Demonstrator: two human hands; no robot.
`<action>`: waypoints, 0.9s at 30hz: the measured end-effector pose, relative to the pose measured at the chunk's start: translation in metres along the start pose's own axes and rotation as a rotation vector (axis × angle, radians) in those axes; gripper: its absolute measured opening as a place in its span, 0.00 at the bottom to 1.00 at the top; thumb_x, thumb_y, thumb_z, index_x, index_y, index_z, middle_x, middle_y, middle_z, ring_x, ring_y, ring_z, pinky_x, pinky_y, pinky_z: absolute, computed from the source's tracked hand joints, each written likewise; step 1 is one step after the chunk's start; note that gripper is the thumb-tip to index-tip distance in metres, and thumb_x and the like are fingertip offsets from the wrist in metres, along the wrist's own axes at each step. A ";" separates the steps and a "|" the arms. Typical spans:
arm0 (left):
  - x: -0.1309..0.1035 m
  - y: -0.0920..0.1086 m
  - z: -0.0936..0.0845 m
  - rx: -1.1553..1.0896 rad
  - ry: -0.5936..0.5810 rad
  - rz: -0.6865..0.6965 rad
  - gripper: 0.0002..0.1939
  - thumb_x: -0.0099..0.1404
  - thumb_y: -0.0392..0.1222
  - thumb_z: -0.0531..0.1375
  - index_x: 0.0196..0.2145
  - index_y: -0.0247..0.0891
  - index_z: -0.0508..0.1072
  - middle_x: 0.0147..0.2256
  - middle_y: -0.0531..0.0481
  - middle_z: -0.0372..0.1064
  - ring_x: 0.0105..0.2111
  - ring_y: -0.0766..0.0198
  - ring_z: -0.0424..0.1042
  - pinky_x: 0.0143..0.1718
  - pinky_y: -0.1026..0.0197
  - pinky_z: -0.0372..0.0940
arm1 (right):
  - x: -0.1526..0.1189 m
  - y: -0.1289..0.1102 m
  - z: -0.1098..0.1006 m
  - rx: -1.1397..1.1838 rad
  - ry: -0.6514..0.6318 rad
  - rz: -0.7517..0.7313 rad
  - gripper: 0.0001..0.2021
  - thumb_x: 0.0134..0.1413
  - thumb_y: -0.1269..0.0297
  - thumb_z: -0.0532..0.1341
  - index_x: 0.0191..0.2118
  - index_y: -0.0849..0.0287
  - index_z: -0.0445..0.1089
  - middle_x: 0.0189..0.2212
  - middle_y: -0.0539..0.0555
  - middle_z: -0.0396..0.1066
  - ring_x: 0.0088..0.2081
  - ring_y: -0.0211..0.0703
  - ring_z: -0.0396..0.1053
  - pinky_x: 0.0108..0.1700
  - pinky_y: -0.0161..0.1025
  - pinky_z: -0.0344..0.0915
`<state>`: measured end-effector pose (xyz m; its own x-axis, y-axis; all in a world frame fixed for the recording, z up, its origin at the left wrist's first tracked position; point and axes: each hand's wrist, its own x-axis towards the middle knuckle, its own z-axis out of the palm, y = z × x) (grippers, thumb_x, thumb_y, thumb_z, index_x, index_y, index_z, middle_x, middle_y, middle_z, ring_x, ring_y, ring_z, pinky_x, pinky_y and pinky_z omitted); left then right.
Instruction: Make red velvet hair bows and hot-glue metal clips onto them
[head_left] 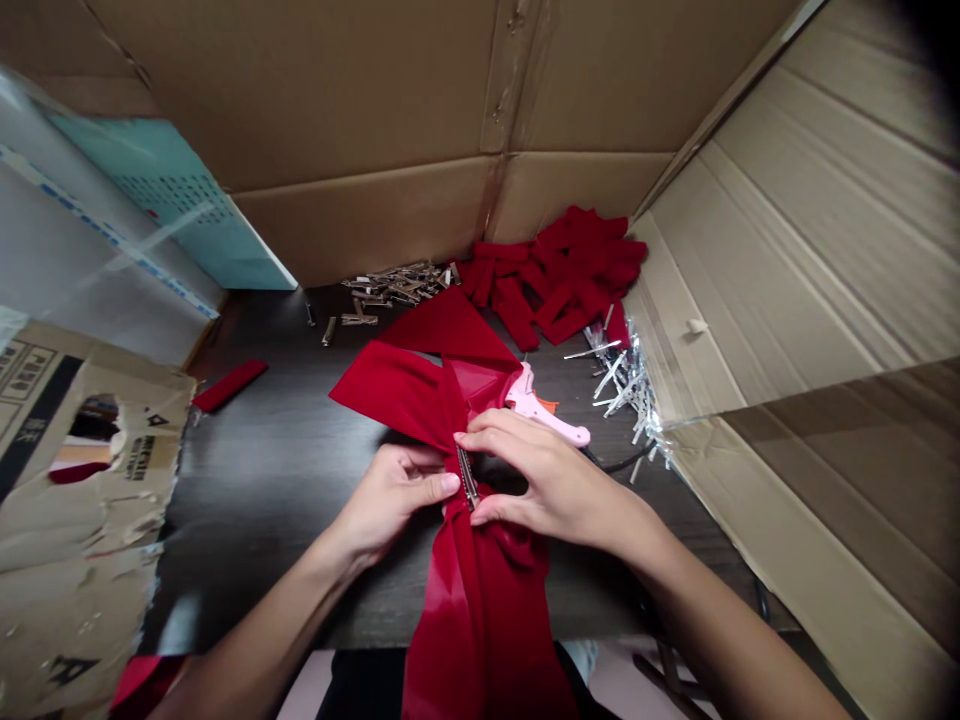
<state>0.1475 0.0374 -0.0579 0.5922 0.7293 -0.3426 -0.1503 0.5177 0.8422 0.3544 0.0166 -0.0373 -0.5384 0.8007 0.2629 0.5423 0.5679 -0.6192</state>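
A large red fabric bow (484,580) lies across the table's front edge, its tails hanging toward me. My left hand (409,490) pinches the bow's gathered middle between thumb and fingers. A metal hair clip (467,475) rests lengthwise along that middle. My right hand (536,470) grips the clip, fingertips at its far end and thumb at its near end. Just beyond my right hand lies a pink glue gun (544,408), its nozzle partly covered by the bow.
Loose metal clips (401,285) are heaped at the back, beside a pile of red fabric strips (566,270). Silver twist ties (634,385) lie at right. One red strip (231,385) sits at left. Cardboard walls (360,100) enclose the dark table (300,470).
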 end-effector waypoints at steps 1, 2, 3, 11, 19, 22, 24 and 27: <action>0.000 0.000 0.000 -0.009 0.001 -0.006 0.14 0.55 0.37 0.69 0.40 0.30 0.80 0.38 0.41 0.79 0.35 0.58 0.76 0.40 0.60 0.66 | 0.001 -0.001 0.000 -0.004 -0.004 0.000 0.29 0.49 0.52 0.68 0.54 0.62 0.64 0.50 0.65 0.68 0.53 0.56 0.67 0.53 0.53 0.67; 0.000 0.000 -0.001 -0.019 0.002 -0.013 0.15 0.54 0.37 0.69 0.40 0.30 0.80 0.38 0.41 0.79 0.35 0.58 0.76 0.39 0.60 0.66 | 0.001 -0.001 0.000 -0.007 -0.007 0.000 0.29 0.49 0.52 0.68 0.53 0.62 0.65 0.50 0.65 0.68 0.52 0.56 0.67 0.53 0.53 0.67; -0.001 0.000 -0.001 -0.029 0.004 -0.020 0.15 0.54 0.37 0.70 0.40 0.30 0.80 0.37 0.41 0.79 0.34 0.58 0.76 0.39 0.60 0.66 | 0.002 -0.002 0.000 -0.008 -0.009 0.001 0.29 0.49 0.53 0.68 0.53 0.62 0.65 0.49 0.64 0.68 0.52 0.56 0.67 0.52 0.53 0.67; 0.002 0.002 0.000 -0.150 -0.045 -0.071 0.11 0.55 0.37 0.69 0.37 0.31 0.81 0.31 0.43 0.79 0.27 0.65 0.74 0.34 0.65 0.66 | 0.003 -0.004 0.002 0.052 0.006 0.008 0.28 0.49 0.56 0.69 0.52 0.66 0.65 0.41 0.61 0.69 0.43 0.51 0.69 0.45 0.46 0.69; 0.005 0.008 0.004 -0.131 -0.110 -0.080 0.16 0.56 0.38 0.68 0.43 0.31 0.79 0.34 0.42 0.79 0.33 0.60 0.76 0.34 0.65 0.66 | -0.003 0.001 0.002 0.251 0.115 0.097 0.38 0.40 0.54 0.74 0.57 0.57 0.60 0.39 0.53 0.69 0.39 0.44 0.69 0.42 0.42 0.69; 0.005 0.007 0.003 -0.095 -0.108 -0.080 0.16 0.57 0.39 0.68 0.43 0.31 0.79 0.35 0.41 0.79 0.35 0.57 0.77 0.39 0.61 0.67 | -0.005 0.002 0.002 0.273 0.135 0.091 0.37 0.42 0.54 0.73 0.57 0.55 0.61 0.38 0.53 0.69 0.38 0.44 0.69 0.42 0.42 0.69; 0.005 0.007 0.002 -0.080 -0.108 -0.071 0.16 0.57 0.40 0.68 0.43 0.31 0.79 0.36 0.41 0.79 0.36 0.56 0.77 0.42 0.59 0.67 | -0.005 0.002 0.003 0.245 0.124 0.062 0.36 0.43 0.54 0.72 0.58 0.56 0.61 0.38 0.53 0.70 0.38 0.45 0.69 0.42 0.43 0.69; 0.005 0.007 0.002 -0.062 -0.089 -0.057 0.16 0.56 0.40 0.68 0.42 0.32 0.79 0.35 0.41 0.79 0.36 0.55 0.77 0.42 0.58 0.67 | -0.005 0.001 0.005 0.168 0.121 0.019 0.33 0.46 0.56 0.72 0.57 0.59 0.63 0.38 0.56 0.70 0.38 0.46 0.69 0.42 0.44 0.69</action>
<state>0.1513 0.0436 -0.0528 0.6686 0.6566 -0.3491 -0.1609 0.5861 0.7941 0.3541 0.0121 -0.0429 -0.4423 0.8337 0.3305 0.4312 0.5208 -0.7367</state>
